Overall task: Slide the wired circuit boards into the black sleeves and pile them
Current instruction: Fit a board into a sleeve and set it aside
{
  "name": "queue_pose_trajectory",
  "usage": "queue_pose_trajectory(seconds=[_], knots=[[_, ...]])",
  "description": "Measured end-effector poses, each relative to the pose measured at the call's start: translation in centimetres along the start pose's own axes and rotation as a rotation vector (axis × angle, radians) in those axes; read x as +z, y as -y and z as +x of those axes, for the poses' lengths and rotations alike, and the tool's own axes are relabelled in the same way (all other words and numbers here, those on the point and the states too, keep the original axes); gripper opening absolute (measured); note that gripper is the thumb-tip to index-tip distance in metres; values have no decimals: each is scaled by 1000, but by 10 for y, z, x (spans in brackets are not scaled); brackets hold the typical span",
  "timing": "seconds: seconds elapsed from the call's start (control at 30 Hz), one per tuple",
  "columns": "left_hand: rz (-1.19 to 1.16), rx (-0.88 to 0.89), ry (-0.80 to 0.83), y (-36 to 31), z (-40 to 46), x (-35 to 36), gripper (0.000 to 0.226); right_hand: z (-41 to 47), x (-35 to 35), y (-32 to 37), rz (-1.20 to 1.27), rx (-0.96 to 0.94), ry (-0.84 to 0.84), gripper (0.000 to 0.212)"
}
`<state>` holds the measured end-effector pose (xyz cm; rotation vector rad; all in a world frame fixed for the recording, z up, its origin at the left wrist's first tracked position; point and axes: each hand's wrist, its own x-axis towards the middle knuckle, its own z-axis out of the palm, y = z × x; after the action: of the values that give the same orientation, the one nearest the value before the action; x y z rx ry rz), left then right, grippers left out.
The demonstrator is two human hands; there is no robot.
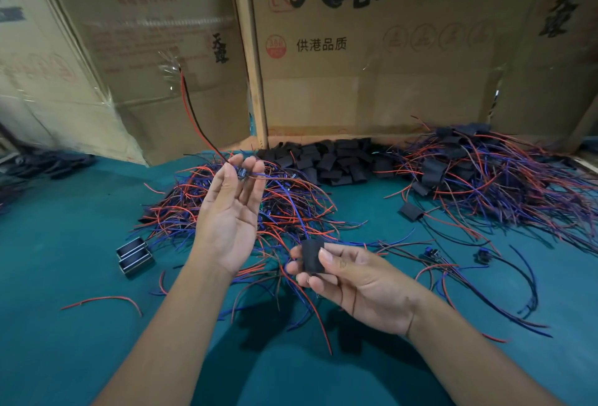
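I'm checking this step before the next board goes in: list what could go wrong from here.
1. The left hand pinches the small circuit board only at its fingertips, so it could slip.
2. Its trailing wires hang into the unsleeved pile and may snag.
3. The black sleeve in the right hand looks flat, so the board may jam.

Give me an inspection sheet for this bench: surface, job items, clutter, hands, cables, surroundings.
Surface: teal mat.
Job's things: unsleeved boards pile at centre; empty black sleeves heap at back; sleeved boards pile at right.
Clutter: two small metal-framed blocks left of the pile; stray red wire.
Grippers: left hand raised, fingertips pinching a wired circuit board; right hand pinching a black sleeve.
Cables: red and black leads rise from the held board; loose wires cross the mat.
Surroundings: printed cardboard boxes wall the back.
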<state>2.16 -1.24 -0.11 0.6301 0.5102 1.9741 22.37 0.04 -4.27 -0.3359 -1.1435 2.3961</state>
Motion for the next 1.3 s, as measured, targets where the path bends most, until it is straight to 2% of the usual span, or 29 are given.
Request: queue_pose_trajectory(seconds=[0.47, 0.7, 1.0, 1.3], knots=[[-59, -55, -17, 1, 4, -6, 25, 0, -1, 2, 140, -74, 16, 37], [-76, -64, -13, 0, 4, -6, 26, 0, 0, 3, 133, -84, 41, 47], [-60, -65, -26, 2, 5, -6, 28, -1, 1, 2, 117, -79, 55, 49], [20, -79, -3, 7, 1, 0, 28, 1, -1, 3, 19, -80, 1, 58]])
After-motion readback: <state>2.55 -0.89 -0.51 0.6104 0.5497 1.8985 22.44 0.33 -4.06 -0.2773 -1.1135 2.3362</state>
